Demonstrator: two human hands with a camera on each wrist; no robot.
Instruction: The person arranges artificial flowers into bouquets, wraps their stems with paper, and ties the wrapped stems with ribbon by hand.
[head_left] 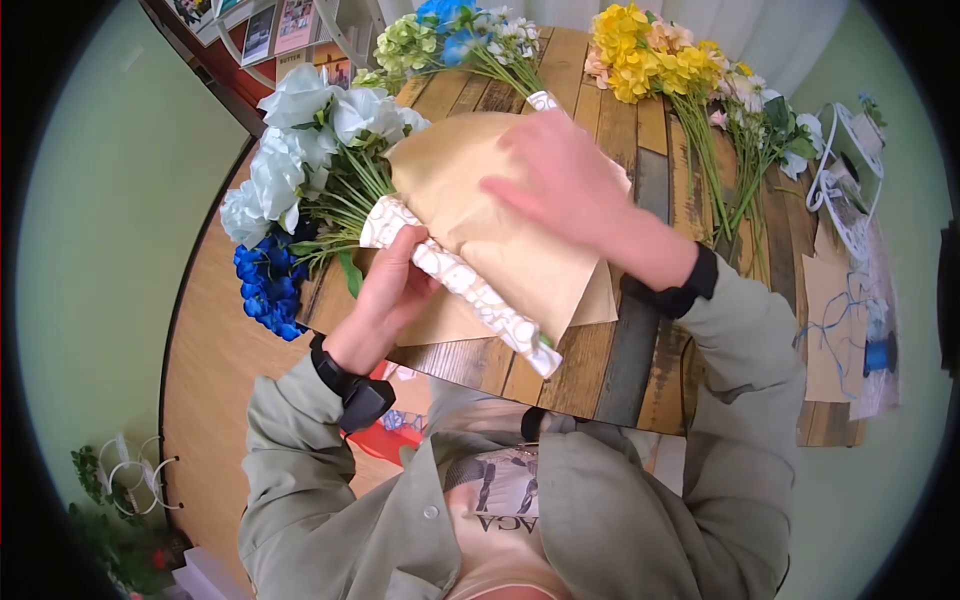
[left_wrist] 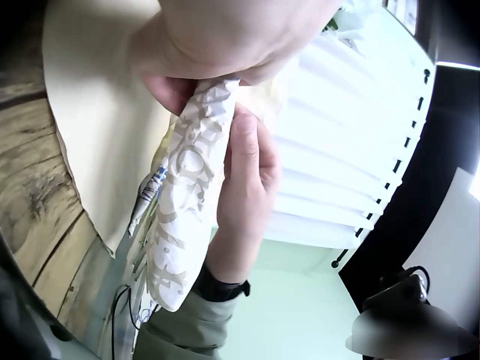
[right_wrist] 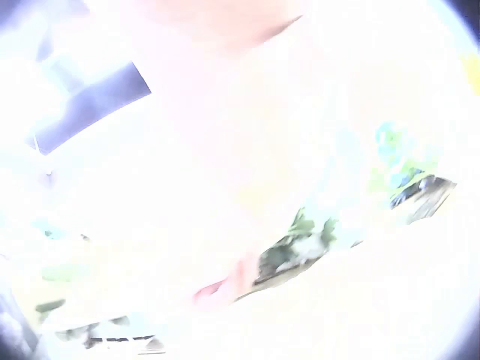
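Note:
A bouquet of pale blue flowers (head_left: 290,150) has its stems wrapped in white patterned paper (head_left: 470,285), (left_wrist: 187,187). My left hand (head_left: 390,290), (left_wrist: 232,34) grips this wrapped part near its upper end, thumb on top. Brown paper (head_left: 500,190), (left_wrist: 105,90) lies beside and under the bundle. Over that paper, my blurred right hand (head_left: 565,175), (left_wrist: 244,180) has its fingers apart and slightly bent, with nothing visible in them. Whether it touches the paper cannot be told. The right wrist view is washed out.
On the wooden table (head_left: 575,370), yellow flowers (head_left: 650,55) with long stems lie at the back right. Another wrapped bunch (head_left: 445,45) is behind the brown paper. A white wire stand (head_left: 850,180) and a blue ribbon spool (head_left: 878,355) are at the right.

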